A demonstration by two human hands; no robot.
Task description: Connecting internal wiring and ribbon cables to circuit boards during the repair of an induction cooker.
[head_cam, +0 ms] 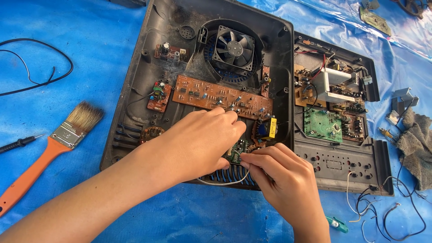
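both hands [198,144] pinching small green board [236,153]

Hands: two, left hand [198,144] and right hand [283,175]
Black housings: two, large housing [135,90], smaller housing [346,166]
Cooling fan [233,47]: one
Paintbrush [49,148]: one
Grey cloth [416,144]: one

A small green circuit board [237,150], mostly hidden beneath fingers, sits near the front edge of the dusty black casing [135,85].

Blue plastic sheet [67,27] carries black open appliance casing [135,90] mid-surface, orange-handled paintbrush [49,148] left edge, grey cloth [416,144] right edge.
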